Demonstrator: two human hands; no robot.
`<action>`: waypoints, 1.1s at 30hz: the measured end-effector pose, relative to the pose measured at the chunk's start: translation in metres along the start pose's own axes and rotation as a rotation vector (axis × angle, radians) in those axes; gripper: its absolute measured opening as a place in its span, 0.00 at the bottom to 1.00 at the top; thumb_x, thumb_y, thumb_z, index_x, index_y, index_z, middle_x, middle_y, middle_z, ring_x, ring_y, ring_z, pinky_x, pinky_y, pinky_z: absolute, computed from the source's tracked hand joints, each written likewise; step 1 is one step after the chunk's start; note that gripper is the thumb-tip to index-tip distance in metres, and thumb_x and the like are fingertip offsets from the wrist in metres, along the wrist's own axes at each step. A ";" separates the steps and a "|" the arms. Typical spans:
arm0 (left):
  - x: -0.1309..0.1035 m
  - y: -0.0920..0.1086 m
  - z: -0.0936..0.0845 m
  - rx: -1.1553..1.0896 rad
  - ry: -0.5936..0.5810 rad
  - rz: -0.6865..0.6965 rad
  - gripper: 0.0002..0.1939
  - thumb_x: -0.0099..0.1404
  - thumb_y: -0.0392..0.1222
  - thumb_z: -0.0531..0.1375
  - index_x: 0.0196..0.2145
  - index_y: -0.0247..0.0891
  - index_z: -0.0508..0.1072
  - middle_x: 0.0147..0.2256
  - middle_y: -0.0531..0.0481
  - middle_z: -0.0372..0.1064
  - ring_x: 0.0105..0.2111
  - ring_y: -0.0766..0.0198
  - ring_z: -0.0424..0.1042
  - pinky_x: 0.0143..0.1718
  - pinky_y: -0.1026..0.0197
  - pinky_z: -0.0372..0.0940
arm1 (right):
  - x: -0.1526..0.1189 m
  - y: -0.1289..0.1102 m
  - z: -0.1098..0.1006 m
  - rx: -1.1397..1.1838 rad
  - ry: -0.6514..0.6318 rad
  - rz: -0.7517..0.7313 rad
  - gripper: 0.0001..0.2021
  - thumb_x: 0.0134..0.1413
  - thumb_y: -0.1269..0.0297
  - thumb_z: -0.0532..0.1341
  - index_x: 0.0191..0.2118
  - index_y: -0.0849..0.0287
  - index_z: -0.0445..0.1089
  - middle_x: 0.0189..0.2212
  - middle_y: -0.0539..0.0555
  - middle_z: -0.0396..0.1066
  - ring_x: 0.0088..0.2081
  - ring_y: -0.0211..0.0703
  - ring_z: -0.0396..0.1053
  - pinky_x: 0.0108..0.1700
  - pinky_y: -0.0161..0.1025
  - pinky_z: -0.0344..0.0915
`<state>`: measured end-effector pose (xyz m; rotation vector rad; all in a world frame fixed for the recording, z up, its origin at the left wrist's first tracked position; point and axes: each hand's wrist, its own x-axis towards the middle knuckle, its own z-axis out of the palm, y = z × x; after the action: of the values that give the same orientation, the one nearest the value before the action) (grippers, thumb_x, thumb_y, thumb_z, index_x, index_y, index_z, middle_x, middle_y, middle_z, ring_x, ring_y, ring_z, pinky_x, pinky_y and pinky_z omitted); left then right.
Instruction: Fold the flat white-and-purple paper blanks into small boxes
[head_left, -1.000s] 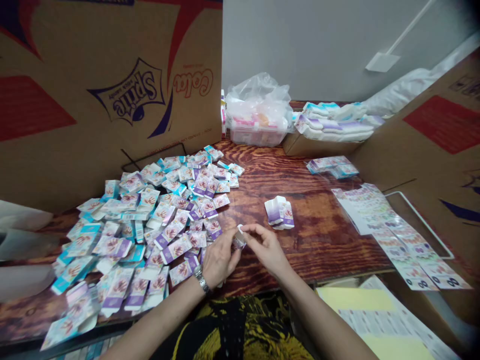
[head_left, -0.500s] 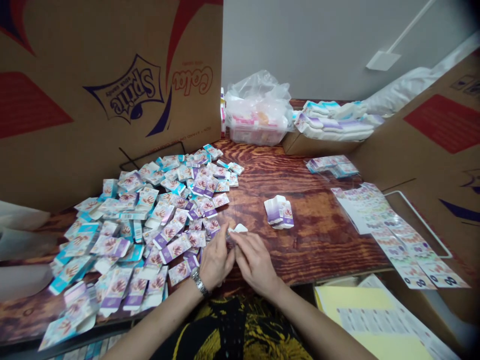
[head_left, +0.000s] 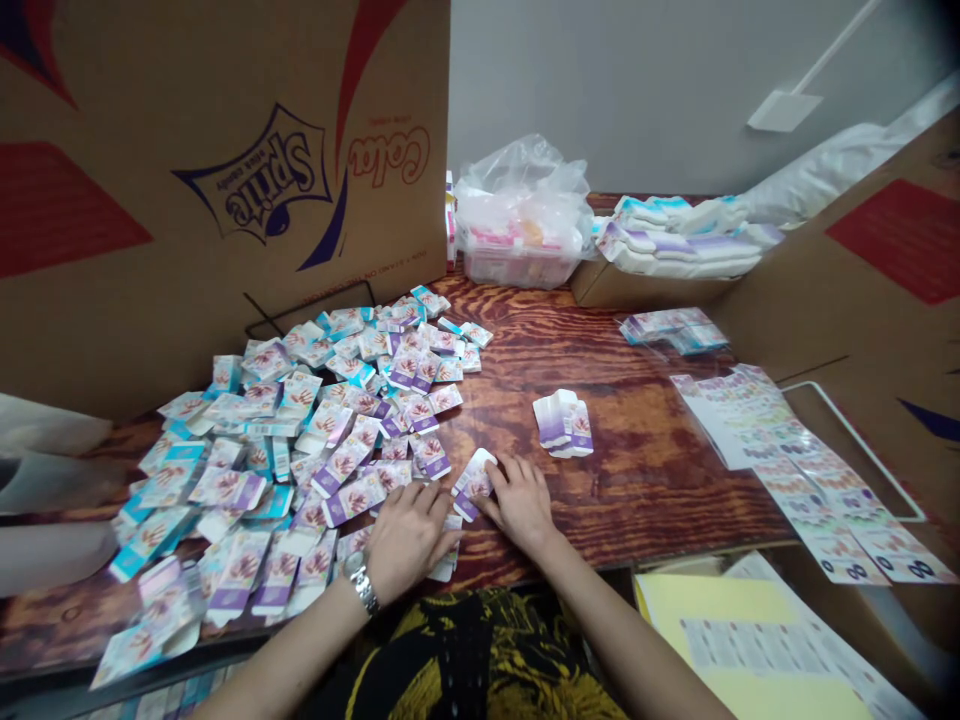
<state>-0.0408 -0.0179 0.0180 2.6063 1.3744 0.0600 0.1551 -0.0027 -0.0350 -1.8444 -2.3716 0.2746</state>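
A small purple-and-white carton lies near the front middle of the table. My right hand grips it along its right edge, thumb below and fingers above. To its left, my left hand rests with fingers stretched over the near edge of a large pile of small printed cartons. Partly hidden beneath that hand's thumb is another pale carton. Beyond my right hand sits a little stack of flat purple-and-white cartons.
Tall cardboard boxes stand at left and right. At the back are a plastic-bagged tub and a low cardboard tray of packets. Printed label sheets lie at right, with yellow sheets lower down.
My hands were together over a carton and have parted. The left moved left onto the pile's edge; the right shifted slightly right, with the purple-and-white carton now showing beside it.
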 end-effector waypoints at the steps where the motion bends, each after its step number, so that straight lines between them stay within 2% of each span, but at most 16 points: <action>1: 0.003 0.001 0.002 -0.010 0.011 0.001 0.20 0.65 0.49 0.53 0.49 0.33 0.67 0.47 0.39 0.68 0.44 0.51 0.67 0.44 0.49 0.64 | -0.001 -0.001 0.001 0.002 0.004 -0.003 0.20 0.53 0.53 0.60 0.50 0.56 0.67 0.51 0.61 0.65 0.52 0.56 0.59 0.52 0.53 0.56; 4: 0.012 0.007 0.012 -0.044 0.037 0.024 0.19 0.65 0.44 0.53 0.51 0.31 0.65 0.49 0.38 0.66 0.44 0.52 0.68 0.43 0.51 0.66 | -0.002 -0.001 0.007 0.068 0.029 0.021 0.17 0.53 0.57 0.60 0.47 0.58 0.67 0.50 0.61 0.65 0.51 0.55 0.60 0.52 0.51 0.57; 7: 0.022 0.015 0.028 -0.089 0.084 0.043 0.22 0.63 0.42 0.55 0.53 0.30 0.61 0.51 0.35 0.64 0.49 0.51 0.66 0.47 0.51 0.65 | -0.001 0.000 0.008 0.194 0.081 0.076 0.11 0.54 0.61 0.58 0.41 0.59 0.69 0.51 0.61 0.63 0.52 0.54 0.59 0.52 0.49 0.58; 10: 0.030 0.020 0.044 -0.125 0.161 0.012 0.33 0.60 0.44 0.58 0.57 0.25 0.53 0.54 0.29 0.59 0.53 0.47 0.62 0.50 0.49 0.62 | 0.001 -0.001 -0.001 0.380 0.138 0.144 0.08 0.57 0.64 0.55 0.33 0.59 0.69 0.48 0.61 0.65 0.51 0.51 0.61 0.51 0.46 0.60; 12: 0.036 0.023 0.048 -0.150 0.222 -0.034 0.35 0.60 0.43 0.58 0.59 0.23 0.49 0.54 0.28 0.58 0.53 0.46 0.62 0.50 0.48 0.63 | 0.003 -0.004 -0.013 0.518 0.171 0.158 0.08 0.58 0.64 0.54 0.31 0.58 0.68 0.45 0.60 0.66 0.50 0.49 0.62 0.51 0.45 0.60; 16: 0.040 0.023 0.039 -0.320 0.312 -0.098 0.29 0.62 0.37 0.53 0.58 0.27 0.50 0.52 0.31 0.62 0.51 0.50 0.65 0.48 0.50 0.65 | 0.002 -0.011 -0.037 0.733 0.207 0.114 0.08 0.58 0.63 0.54 0.31 0.57 0.68 0.44 0.57 0.67 0.48 0.45 0.65 0.49 0.41 0.62; 18: 0.038 0.022 0.029 -0.448 0.317 -0.130 0.25 0.63 0.37 0.51 0.57 0.31 0.53 0.49 0.36 0.66 0.47 0.52 0.69 0.45 0.53 0.67 | -0.001 -0.012 -0.045 0.776 0.242 0.080 0.07 0.59 0.63 0.54 0.38 0.56 0.68 0.46 0.57 0.66 0.48 0.45 0.65 0.50 0.40 0.62; 21: 0.035 0.020 0.017 -0.536 0.324 -0.186 0.24 0.63 0.37 0.51 0.57 0.35 0.53 0.46 0.42 0.69 0.40 0.56 0.73 0.39 0.57 0.69 | -0.006 -0.010 -0.050 0.663 0.343 -0.014 0.12 0.57 0.64 0.56 0.47 0.56 0.65 0.50 0.59 0.62 0.53 0.49 0.61 0.55 0.45 0.58; 23: 0.034 0.020 0.013 -0.550 0.343 -0.193 0.26 0.63 0.37 0.52 0.58 0.36 0.51 0.48 0.43 0.68 0.39 0.58 0.73 0.39 0.58 0.69 | -0.009 -0.009 -0.050 0.566 0.371 -0.091 0.12 0.56 0.64 0.58 0.46 0.57 0.66 0.51 0.61 0.61 0.53 0.52 0.60 0.55 0.48 0.57; 25: 0.034 0.020 0.012 -0.573 0.357 -0.171 0.28 0.61 0.35 0.53 0.58 0.38 0.51 0.51 0.44 0.65 0.43 0.60 0.72 0.43 0.59 0.68 | -0.010 -0.009 -0.050 0.583 0.333 -0.106 0.10 0.57 0.64 0.57 0.44 0.57 0.68 0.51 0.60 0.62 0.53 0.51 0.60 0.54 0.48 0.58; 28: 0.035 0.021 0.014 -0.608 0.390 -0.108 0.27 0.60 0.34 0.54 0.56 0.39 0.54 0.52 0.45 0.65 0.48 0.61 0.68 0.48 0.60 0.65 | -0.009 -0.011 -0.052 0.788 0.210 -0.036 0.08 0.59 0.63 0.54 0.39 0.57 0.69 0.48 0.58 0.64 0.48 0.46 0.65 0.48 0.41 0.64; 31: 0.035 0.019 0.015 -0.615 0.415 -0.056 0.24 0.59 0.34 0.54 0.53 0.39 0.57 0.49 0.45 0.67 0.47 0.61 0.69 0.46 0.60 0.66 | -0.007 -0.013 -0.059 0.923 0.128 -0.015 0.10 0.59 0.62 0.53 0.34 0.58 0.69 0.36 0.54 0.67 0.37 0.40 0.68 0.40 0.36 0.65; 33: 0.035 0.016 0.015 -0.602 0.411 -0.033 0.22 0.59 0.34 0.54 0.51 0.39 0.59 0.47 0.45 0.68 0.44 0.61 0.71 0.44 0.60 0.67 | -0.007 -0.014 -0.063 0.964 0.116 -0.019 0.09 0.58 0.61 0.55 0.34 0.58 0.70 0.34 0.52 0.67 0.36 0.40 0.68 0.40 0.36 0.64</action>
<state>-0.0065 -0.0005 0.0046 2.1217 1.2511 0.8981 0.1566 -0.0084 0.0295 -1.2980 -1.6681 1.0438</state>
